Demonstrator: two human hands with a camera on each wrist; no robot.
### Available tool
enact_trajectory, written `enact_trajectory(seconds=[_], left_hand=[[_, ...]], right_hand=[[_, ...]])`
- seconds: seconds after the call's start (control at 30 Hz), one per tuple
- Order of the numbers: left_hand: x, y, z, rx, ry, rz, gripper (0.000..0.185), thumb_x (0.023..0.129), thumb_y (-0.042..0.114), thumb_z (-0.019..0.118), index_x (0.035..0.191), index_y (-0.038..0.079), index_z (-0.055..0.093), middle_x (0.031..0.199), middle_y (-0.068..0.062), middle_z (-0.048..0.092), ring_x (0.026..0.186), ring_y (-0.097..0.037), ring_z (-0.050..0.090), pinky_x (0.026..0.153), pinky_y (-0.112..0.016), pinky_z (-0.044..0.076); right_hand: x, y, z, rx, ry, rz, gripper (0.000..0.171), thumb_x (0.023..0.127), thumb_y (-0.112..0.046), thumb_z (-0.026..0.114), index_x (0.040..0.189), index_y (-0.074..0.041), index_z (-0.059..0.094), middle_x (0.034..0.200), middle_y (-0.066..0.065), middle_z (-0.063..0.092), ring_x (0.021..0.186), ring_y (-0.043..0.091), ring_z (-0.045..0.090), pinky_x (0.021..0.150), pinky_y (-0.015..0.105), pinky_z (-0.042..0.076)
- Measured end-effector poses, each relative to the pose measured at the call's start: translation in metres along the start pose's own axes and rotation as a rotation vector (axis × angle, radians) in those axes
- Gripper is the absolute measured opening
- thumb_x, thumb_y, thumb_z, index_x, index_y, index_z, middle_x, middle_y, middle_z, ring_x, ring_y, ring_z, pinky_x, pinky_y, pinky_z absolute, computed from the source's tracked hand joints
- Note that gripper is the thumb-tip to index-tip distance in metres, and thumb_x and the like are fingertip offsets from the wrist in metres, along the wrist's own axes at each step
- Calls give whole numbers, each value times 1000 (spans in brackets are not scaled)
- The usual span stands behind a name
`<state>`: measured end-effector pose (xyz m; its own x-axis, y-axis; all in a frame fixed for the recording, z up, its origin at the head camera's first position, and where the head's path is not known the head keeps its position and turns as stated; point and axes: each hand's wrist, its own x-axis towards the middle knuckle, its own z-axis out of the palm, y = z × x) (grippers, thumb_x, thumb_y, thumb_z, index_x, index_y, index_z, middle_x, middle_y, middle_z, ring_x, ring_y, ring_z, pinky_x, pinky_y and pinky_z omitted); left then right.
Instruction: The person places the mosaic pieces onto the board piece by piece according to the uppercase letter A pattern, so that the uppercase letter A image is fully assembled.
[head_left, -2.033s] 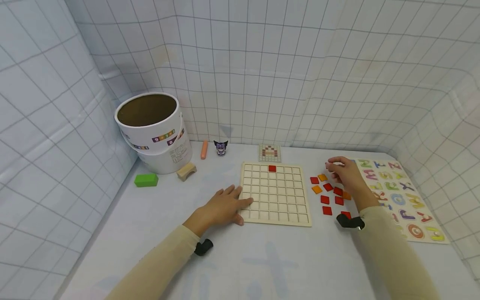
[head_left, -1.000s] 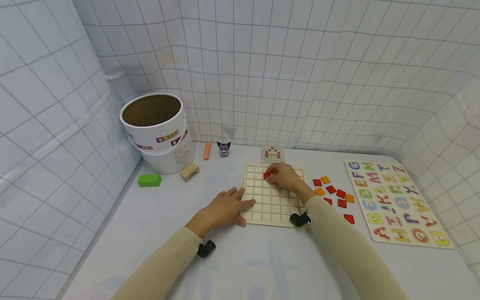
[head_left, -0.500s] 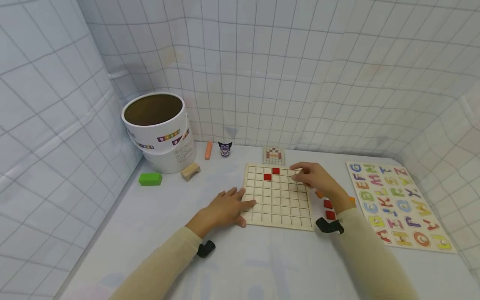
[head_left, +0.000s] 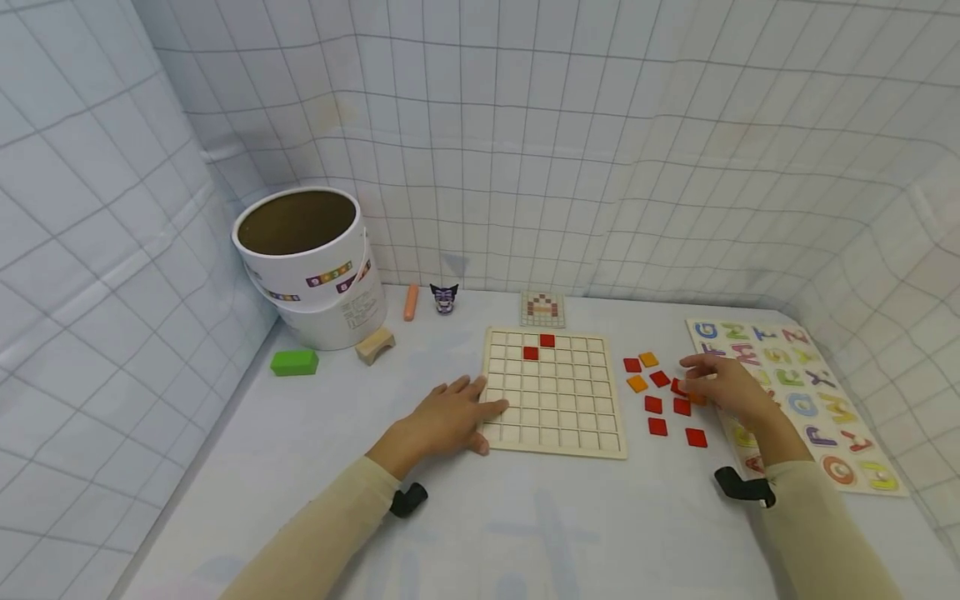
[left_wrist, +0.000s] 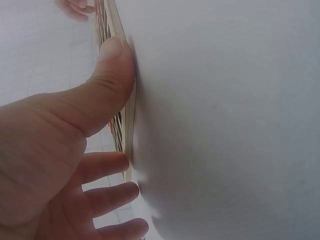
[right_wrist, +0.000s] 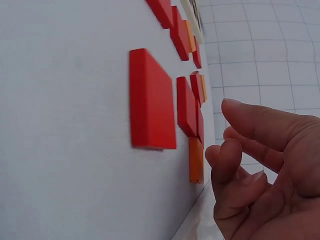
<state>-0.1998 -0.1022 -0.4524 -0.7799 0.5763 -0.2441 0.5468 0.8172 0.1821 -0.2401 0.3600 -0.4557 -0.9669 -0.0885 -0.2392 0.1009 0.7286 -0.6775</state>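
A wooden grid board (head_left: 551, 448) lies in the middle of the table, with a red tile (head_left: 547, 340) in its top row and a second red tile (head_left: 531, 353) one row down, diagonally to the left. My left hand (head_left: 442, 415) rests flat at the board's left edge, fingers spread; its thumb (left_wrist: 112, 75) lies along the rim in the left wrist view. Over the loose red and orange tiles right of the board hovers my right hand (head_left: 731, 392), fingers bent and nothing between them. Below it are an orange tile (right_wrist: 196, 162) and a red tile (right_wrist: 152, 102).
An alphabet board (head_left: 806, 404) lies at the right, partly under the right forearm. Behind the grid board is a small pattern card (head_left: 543, 309). A white bucket (head_left: 322, 287), green block (head_left: 294, 362), wooden arch block (head_left: 374, 344), orange stick (head_left: 411, 302) and purple figure (head_left: 444, 298) stand at the left.
My right hand carried a red tile to the board's second row, let go of it, and moved back right over the loose tiles. The left hand has stayed at the board's edge.
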Motion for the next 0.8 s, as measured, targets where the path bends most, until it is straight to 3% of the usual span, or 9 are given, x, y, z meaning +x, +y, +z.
enact_trajectory(seconds=[0.3, 0.57, 0.7, 0.8], left_hand=[[-2, -2, 1, -37, 1, 4, 77, 85, 51, 72, 155, 33, 45, 165, -18, 29, 149, -44, 30, 113, -63, 30], [-2, 0, 0, -34, 20, 2, 76, 86, 49, 74, 155, 33, 46, 165, -18, 30, 152, -44, 23, 115, -65, 27], [-3, 0, -1, -18, 26, 11, 76, 85, 49, 75, 154, 33, 47, 164, -19, 31, 151, -44, 25, 114, -64, 28], [-4, 1, -1, 10, 32, 19, 76, 85, 49, 75, 153, 32, 48, 162, -20, 34, 147, -42, 32, 112, -61, 33]], right_hand=[[4, -8, 11, -51, -14, -16, 42, 95, -20, 71, 130, 1, 61, 105, 15, 60, 90, 26, 56, 73, 32, 49], [9, -6, 12, -79, -4, -19, 31, 94, -22, 73, 115, -1, 60, 93, 9, 58, 83, 25, 55, 69, 32, 48], [9, -6, 13, -44, 13, -15, 31, 96, -21, 71, 117, -2, 57, 93, 10, 57, 80, 24, 56, 67, 32, 49], [8, -6, 12, 47, 11, -22, 33, 100, -22, 66, 124, -1, 54, 88, 12, 54, 74, 24, 54, 66, 32, 48]])
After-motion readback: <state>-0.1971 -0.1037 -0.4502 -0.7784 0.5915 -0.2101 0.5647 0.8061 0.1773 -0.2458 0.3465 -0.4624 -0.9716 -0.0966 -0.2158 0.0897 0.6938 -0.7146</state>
